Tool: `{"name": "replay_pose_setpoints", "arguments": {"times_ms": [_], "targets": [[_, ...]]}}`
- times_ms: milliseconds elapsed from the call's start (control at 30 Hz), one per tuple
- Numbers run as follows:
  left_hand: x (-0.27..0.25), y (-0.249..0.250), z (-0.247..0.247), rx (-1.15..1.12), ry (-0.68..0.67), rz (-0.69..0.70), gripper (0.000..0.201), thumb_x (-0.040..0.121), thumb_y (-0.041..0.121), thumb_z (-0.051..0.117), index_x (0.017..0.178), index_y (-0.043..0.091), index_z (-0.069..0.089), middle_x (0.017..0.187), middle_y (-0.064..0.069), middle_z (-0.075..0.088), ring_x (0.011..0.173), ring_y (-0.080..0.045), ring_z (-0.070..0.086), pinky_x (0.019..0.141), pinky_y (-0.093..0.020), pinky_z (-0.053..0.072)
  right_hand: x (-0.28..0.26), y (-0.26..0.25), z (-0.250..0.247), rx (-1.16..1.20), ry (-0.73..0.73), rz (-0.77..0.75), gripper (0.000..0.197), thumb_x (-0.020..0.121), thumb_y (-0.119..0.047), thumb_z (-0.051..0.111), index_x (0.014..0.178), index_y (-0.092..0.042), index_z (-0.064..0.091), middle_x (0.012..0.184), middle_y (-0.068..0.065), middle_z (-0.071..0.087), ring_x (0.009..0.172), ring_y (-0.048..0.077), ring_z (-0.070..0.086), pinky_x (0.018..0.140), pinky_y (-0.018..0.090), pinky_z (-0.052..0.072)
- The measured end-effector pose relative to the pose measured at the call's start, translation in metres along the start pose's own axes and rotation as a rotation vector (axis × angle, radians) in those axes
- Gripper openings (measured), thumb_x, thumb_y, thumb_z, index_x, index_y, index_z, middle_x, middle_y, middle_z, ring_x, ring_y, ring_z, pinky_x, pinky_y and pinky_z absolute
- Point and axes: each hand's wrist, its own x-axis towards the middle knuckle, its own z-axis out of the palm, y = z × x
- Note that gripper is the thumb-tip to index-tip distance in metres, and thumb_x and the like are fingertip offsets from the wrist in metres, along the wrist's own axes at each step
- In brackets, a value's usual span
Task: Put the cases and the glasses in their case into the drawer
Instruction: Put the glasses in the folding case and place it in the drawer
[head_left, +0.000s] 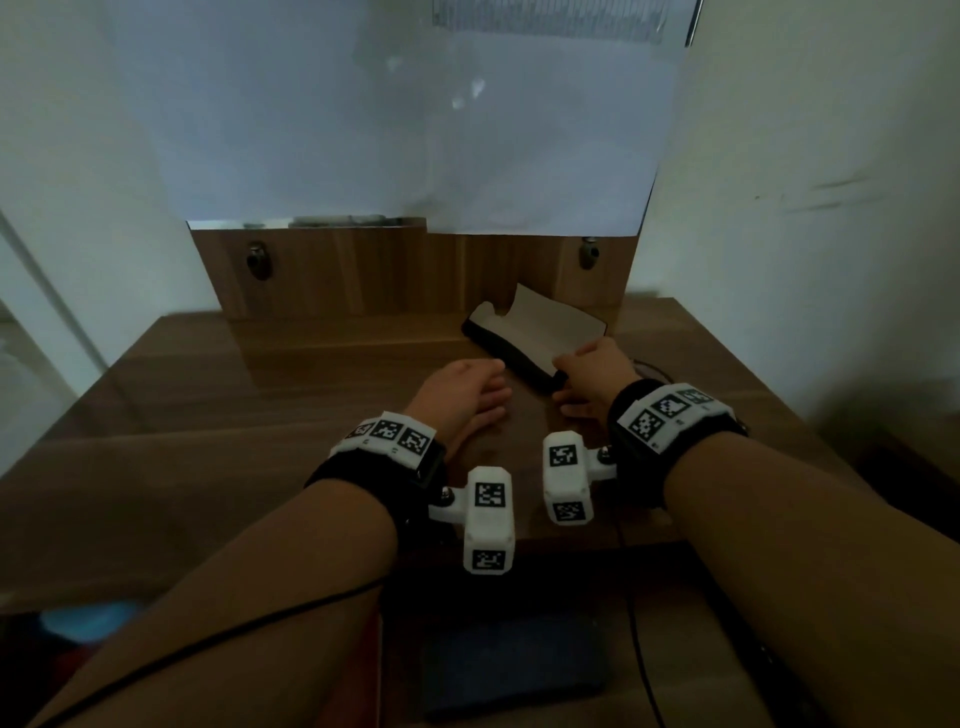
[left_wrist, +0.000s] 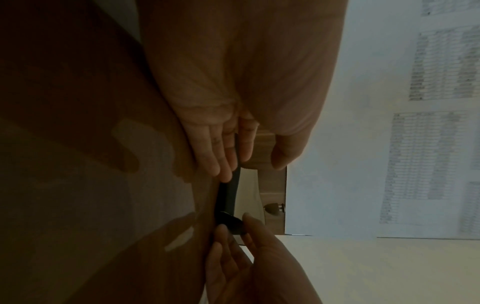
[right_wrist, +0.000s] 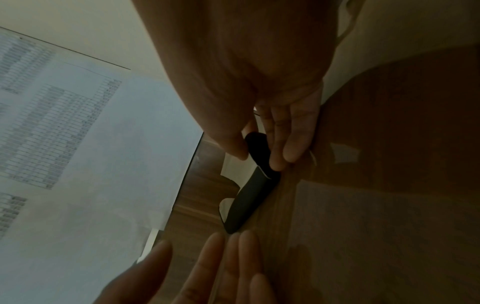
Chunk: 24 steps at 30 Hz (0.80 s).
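Note:
A black glasses case (head_left: 543, 332) with pale lining lies open on the wooden table (head_left: 208, 415), right of the middle. My right hand (head_left: 584, 374) pinches its near end, thumb on top; the right wrist view shows that thumb and fingers (right_wrist: 279, 158) round the black shell (right_wrist: 249, 197). My left hand (head_left: 475, 392) lies flat with straight fingers at the case's left side, its fingertips (left_wrist: 226, 164) touching the black edge (left_wrist: 228, 193). A thin dark loop (head_left: 652, 368), perhaps the glasses, shows behind my right hand. Below the table's front edge a dark flat case (head_left: 511, 660) lies in what looks like an open drawer (head_left: 691, 634).
A wooden back panel with two knobs (head_left: 258, 258) (head_left: 588, 253) stands behind the table, with a large pale sheet (head_left: 415, 130) above it. A wall (head_left: 805, 182) closes off the right side. Black cables (head_left: 641, 649) run down near the drawer.

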Motion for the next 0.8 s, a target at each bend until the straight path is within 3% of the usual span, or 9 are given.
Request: {"name": "replay_pose_setpoints", "arguments": {"times_ms": [100,233,367,467,567,700,800], "targets": [[0.001,-0.001,-0.002,-0.008,0.005,-0.005,0.013,0.096,0.02,0.054,0.107,0.015,0.051,0.124,-0.014,0.058,0.107,-0.021,0.059,0.089,-0.033,0.048,0.0,0.001,0.001,-0.002,0.001,-0.013,0.037,0.093,-0.01,0.054,0.128,-0.006,0.043,0.086,0.012,0.055,0.063,0.02,0.061,0.042,0.028,0.049],[0.001,-0.001,-0.004,-0.031,-0.007,-0.007,0.042,0.096,0.022,0.054,0.134,0.008,0.046,0.137,-0.018,0.053,0.117,-0.023,0.056,0.093,-0.034,0.047,-0.004,0.01,0.001,0.049,0.017,-0.068,0.03,0.089,-0.014,0.057,0.116,-0.011,0.044,0.095,0.013,0.054,0.064,0.019,0.059,0.049,0.029,0.05],[0.001,-0.003,-0.004,-0.027,-0.025,-0.006,0.056,0.096,0.026,0.056,0.144,0.004,0.037,0.143,-0.021,0.048,0.126,-0.027,0.052,0.094,-0.034,0.046,-0.015,0.015,-0.002,0.139,0.008,-0.071,0.023,0.09,-0.016,0.056,0.109,-0.012,0.044,0.09,0.008,0.055,0.067,0.017,0.058,0.065,0.035,0.057],[0.001,-0.004,-0.004,-0.019,-0.038,0.014,0.052,0.095,0.031,0.056,0.139,0.006,0.042,0.13,-0.015,0.057,0.114,-0.025,0.057,0.091,-0.034,0.046,-0.024,0.016,-0.001,0.193,-0.045,-0.094,0.023,0.091,-0.017,0.055,0.111,-0.011,0.046,0.099,0.01,0.054,0.07,0.017,0.059,0.06,0.028,0.055],[0.0,-0.003,-0.005,-0.034,-0.023,0.038,0.046,0.094,0.034,0.057,0.133,0.012,0.045,0.109,-0.006,0.064,0.098,-0.021,0.063,0.078,-0.032,0.05,-0.031,0.018,-0.001,0.19,-0.077,-0.118,0.019,0.091,-0.019,0.056,0.107,-0.012,0.047,0.099,0.01,0.056,0.07,0.017,0.06,0.06,0.028,0.055],[-0.001,-0.006,-0.005,-0.046,0.019,0.07,0.043,0.094,0.032,0.058,0.132,0.017,0.047,0.122,-0.007,0.063,0.1,-0.021,0.064,0.07,-0.03,0.052,-0.04,0.024,-0.001,0.11,-0.108,-0.171,0.018,0.089,-0.018,0.057,0.103,-0.013,0.047,0.089,0.009,0.057,0.066,0.017,0.06,0.06,0.029,0.056],[0.001,-0.007,-0.005,-0.066,0.049,0.088,0.032,0.095,0.026,0.056,0.125,0.018,0.049,0.118,-0.006,0.063,0.095,-0.019,0.064,0.068,-0.029,0.052,-0.044,0.026,-0.003,0.04,-0.128,-0.176,0.021,0.089,-0.02,0.057,0.106,-0.013,0.047,0.087,0.009,0.059,0.065,0.018,0.06,0.06,0.031,0.054]]}}
